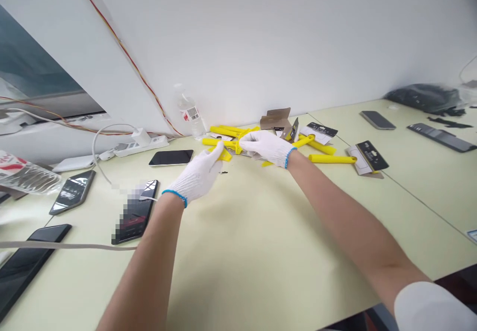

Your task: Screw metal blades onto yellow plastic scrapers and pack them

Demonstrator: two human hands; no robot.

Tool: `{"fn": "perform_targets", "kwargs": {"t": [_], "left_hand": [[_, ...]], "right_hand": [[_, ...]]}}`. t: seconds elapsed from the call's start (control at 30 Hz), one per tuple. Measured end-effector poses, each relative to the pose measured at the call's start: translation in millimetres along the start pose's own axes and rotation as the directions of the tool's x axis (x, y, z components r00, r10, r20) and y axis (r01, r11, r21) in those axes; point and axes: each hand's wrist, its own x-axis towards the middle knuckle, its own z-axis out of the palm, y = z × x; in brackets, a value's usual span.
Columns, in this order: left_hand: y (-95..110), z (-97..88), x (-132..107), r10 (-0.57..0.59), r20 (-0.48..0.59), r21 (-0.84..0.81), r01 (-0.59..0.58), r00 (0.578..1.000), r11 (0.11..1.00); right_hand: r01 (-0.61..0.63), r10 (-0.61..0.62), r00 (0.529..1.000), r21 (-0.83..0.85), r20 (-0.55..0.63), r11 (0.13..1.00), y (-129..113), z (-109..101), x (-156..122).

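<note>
Both my hands wear white knit gloves with blue cuffs and meet over a pile of yellow plastic tools near the wall. Thumb and fingers of my left hand (201,172) are closed on a yellow plastic piece (224,154), whose lower part shows beside the fingers. My right hand (266,147) pinches a yellow tool (237,145) with a straight handle, just right of the left hand. Its exact kind is unclear, and my fingers partly cover it. Another yellow tool with a round handle (330,159) lies to the right, a black-and-white card (368,157) at its end.
A water bottle (189,110) stands against the wall, near an opened brown carton (276,119). Several phones lie around, including one (171,157) left of my hands. A white power strip (141,144) with cables runs along the wall. Black plastic bags (423,97) lie far right.
</note>
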Motion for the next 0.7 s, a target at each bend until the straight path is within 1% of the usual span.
{"fn": "perform_targets", "kwargs": {"t": [0.07, 0.13, 0.2, 0.27, 0.4, 0.53, 0.63, 0.7], "left_hand": [[4.0, 8.6, 3.2, 0.154, -0.003, -0.009, -0.154, 0.988, 0.988], [8.0, 15.1, 5.5, 0.190, -0.006, 0.001, -0.190, 0.982, 0.982], [12.1, 19.0, 6.5, 0.165, -0.019, 0.043, -0.164, 0.986, 0.985], [15.6, 21.1, 6.5, 0.147, -0.045, 0.092, -0.143, 0.988, 0.986], [19.5, 23.4, 6.0, 0.106, -0.085, 0.104, -0.097, 0.991, 0.990], [24.3, 24.6, 5.9, 0.035, -0.068, 0.108, -0.027, 0.997, 0.994], [30.3, 24.3, 5.3, 0.058, -0.047, 0.137, -0.051, 0.997, 0.989], [33.7, 24.4, 4.7, 0.084, -0.035, 0.150, -0.078, 0.996, 0.986]], "right_hand": [[-0.032, 0.028, 0.999, 0.099, 0.043, 0.995, 4.6, -7.0, -10.6], [-0.073, 0.060, 0.995, 0.166, 0.084, 0.983, 5.1, -11.0, -17.9], [-0.084, 0.069, 0.992, 0.140, 0.110, 0.987, 3.2, -12.4, -21.5], [-0.056, 0.049, 0.993, 0.061, 0.107, 0.997, 1.5, -11.8, -21.6], [0.009, -0.008, 1.000, -0.053, 0.021, 0.999, 3.9, -5.8, -15.9], [0.085, -0.090, 0.995, -0.101, -0.045, 0.991, 10.6, 3.5, -10.3], [0.106, -0.115, 0.992, -0.138, -0.060, 0.985, 12.9, 9.8, -8.0], [0.093, -0.105, 0.992, -0.164, -0.067, 0.982, 12.5, 13.2, -6.9]]}}
